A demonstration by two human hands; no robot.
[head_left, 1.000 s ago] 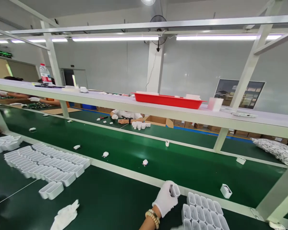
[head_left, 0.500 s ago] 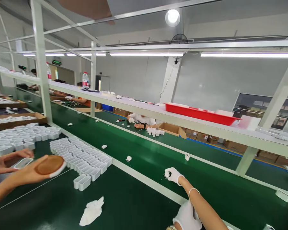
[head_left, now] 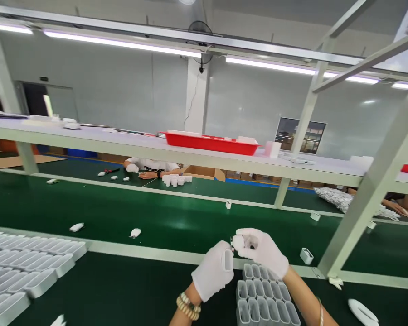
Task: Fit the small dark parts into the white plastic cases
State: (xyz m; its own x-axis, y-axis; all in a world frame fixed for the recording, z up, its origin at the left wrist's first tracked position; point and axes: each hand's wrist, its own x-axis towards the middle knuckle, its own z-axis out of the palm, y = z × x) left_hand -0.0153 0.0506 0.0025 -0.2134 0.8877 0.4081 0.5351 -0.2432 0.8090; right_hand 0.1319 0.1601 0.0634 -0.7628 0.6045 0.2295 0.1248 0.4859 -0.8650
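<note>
In the head view, my left hand (head_left: 211,274), in a white glove, is closed around a small white open-topped plastic case (head_left: 227,261). My right hand (head_left: 263,251), gloved too, pinches a small white part (head_left: 238,242) with fine dark bits at its edge. That part is held just above and beside the case; whether they touch I cannot tell. Below my right wrist stand rows of similar white cases (head_left: 267,301) on the dark green table, openings upward. Two loose small white parts (head_left: 135,233) lie on the green belt to the left.
More white cases (head_left: 37,276) fill the left of the table. A pale upright post (head_left: 370,181) rises at right, near a white oval piece (head_left: 363,312). Across the belt runs a shelf with a red tray (head_left: 211,142). Behind it, a co-worker's arm (head_left: 153,174) rests by white pieces.
The view has turned to the right. My right hand has come back from the belt with the small white part, and my left hand has risen beside it, holding a case.
</note>
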